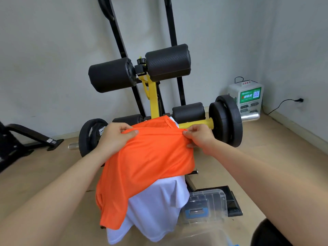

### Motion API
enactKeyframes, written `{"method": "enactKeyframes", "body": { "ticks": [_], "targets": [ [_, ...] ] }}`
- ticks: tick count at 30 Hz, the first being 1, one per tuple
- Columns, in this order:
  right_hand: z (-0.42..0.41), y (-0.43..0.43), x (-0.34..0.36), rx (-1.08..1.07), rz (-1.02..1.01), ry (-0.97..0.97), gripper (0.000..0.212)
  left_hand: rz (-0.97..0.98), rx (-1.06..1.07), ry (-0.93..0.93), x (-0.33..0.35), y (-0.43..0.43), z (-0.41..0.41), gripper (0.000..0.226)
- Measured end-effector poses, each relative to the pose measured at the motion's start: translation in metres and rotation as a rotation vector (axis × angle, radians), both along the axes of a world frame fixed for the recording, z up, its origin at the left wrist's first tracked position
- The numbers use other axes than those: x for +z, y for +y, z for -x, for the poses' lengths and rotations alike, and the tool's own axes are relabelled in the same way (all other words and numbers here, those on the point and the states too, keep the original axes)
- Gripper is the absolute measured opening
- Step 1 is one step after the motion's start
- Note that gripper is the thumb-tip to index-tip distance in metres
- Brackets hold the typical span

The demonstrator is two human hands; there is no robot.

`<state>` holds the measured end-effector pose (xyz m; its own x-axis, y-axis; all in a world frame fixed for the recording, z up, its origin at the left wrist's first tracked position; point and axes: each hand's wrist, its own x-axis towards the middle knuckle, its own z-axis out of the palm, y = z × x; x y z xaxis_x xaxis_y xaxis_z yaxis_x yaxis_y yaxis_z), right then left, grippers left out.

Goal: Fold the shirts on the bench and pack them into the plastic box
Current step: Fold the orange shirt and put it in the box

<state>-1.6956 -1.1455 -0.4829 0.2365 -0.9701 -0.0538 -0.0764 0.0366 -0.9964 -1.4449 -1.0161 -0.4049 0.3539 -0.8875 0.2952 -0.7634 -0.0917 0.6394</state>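
Both hands pinch the orange shirt (150,157) near its far collar end, left hand (115,134) and right hand (198,135) apart, forearms reaching forward. Its long axis runs away from the person, hem hanging nearest. It lies on a white shirt (156,210) draped over the hidden tabletop. Just right, on the floor, stands the clear plastic box (207,205); I cannot tell its contents.

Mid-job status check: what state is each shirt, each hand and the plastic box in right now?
orange shirt: unfolded, draped over the white shirt, upper edge lifted.
white shirt: unfolded, underneath, hanging down below the orange one.
left hand: pinches the orange shirt's upper edge.
right hand: pinches the same edge.
plastic box: on the floor, no shirt seen inside; lid state unclear.
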Motion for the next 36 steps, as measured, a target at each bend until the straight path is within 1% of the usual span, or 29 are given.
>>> {"method": "enactKeyframes", "body": {
  "ticks": [3, 5, 6, 8, 9, 10, 12, 14, 16, 19, 20, 23, 25, 27, 29, 31, 33, 36],
  "targets": [
    [-0.007, -0.018, -0.002, -0.151, 0.055, 0.067, 0.009, -0.02, 0.064, -0.116, -0.005, -0.03, -0.004, 0.011],
    [-0.008, -0.027, -0.009, -0.197, 0.059, 0.117, 0.006, -0.083, 0.078, -0.16, -0.018, -0.043, -0.006, 0.012],
    [-0.008, -0.029, -0.013, -0.173, 0.035, 0.122, 0.004, -0.134, 0.063, -0.167, -0.025, -0.046, -0.007, 0.014],
    [-0.006, -0.028, -0.021, -0.048, -0.051, 0.122, 0.013, -0.209, 0.017, -0.148, -0.036, -0.045, -0.008, 0.022],
    [-0.004, -0.026, -0.025, 0.019, -0.07, 0.154, 0.017, -0.205, 0.003, -0.128, -0.041, -0.041, -0.009, 0.026],
    [-0.002, -0.025, -0.029, 0.053, -0.044, 0.215, 0.018, -0.178, -0.006, -0.1, -0.044, -0.035, -0.01, 0.029],
    [0.001, -0.023, -0.032, 0.028, 0.072, 0.308, 0.016, -0.107, -0.002, -0.052, -0.046, -0.016, -0.013, 0.031],
    [0.002, -0.017, -0.029, -0.011, 0.181, 0.308, 0.01, -0.067, 0.011, -0.037, -0.045, 0.007, -0.017, 0.031],
    [-0.003, -0.006, -0.021, -0.002, 0.292, 0.309, 0.007, -0.047, 0.041, -0.013, -0.046, 0.032, -0.023, 0.028],
    [-0.02, 0.02, -0.003, 0.043, 0.499, 0.326, 0.008, -0.068, 0.158, 0.006, -0.048, 0.066, -0.031, 0.016],
    [-0.029, 0.028, 0.001, 0.07, 0.555, 0.312, 0.008, -0.091, 0.191, 0.004, -0.05, 0.077, -0.031, 0.014],
    [-0.059, 0.055, 0.011, 0.216, 0.708, 0.304, 0.007, -0.162, 0.227, 0.0, -0.055, 0.106, -0.027, 0.027],
    [-0.08, 0.071, 0.014, 0.326, 0.786, 0.309, 0.009, -0.162, 0.247, -0.05, -0.057, 0.121, -0.023, 0.03],
    [-0.099, 0.083, 0.016, 0.427, 0.863, 0.319, 0.012, -0.188, 0.269, -0.094, -0.059, 0.133, -0.019, 0.04],
    [-0.116, 0.088, 0.016, 0.511, 0.92, 0.374, 0.017, -0.285, 0.292, -0.127, -0.064, 0.141, -0.017, 0.054],
    [-0.132, 0.091, 0.015, 0.583, 0.962, 0.462, 0.024, -0.362, 0.311, -0.142, -0.07, 0.146, -0.017, 0.062],
    [-0.144, 0.096, 0.014, 0.656, 0.973, 0.543, 0.033, -0.372, 0.311, -0.115, -0.075, 0.148, -0.017, 0.06],
    [-0.154, 0.104, 0.013, 0.741, 0.94, 0.694, 0.043, -0.315, 0.276, -0.016, -0.077, 0.151, -0.015, 0.048]
  ]
}}
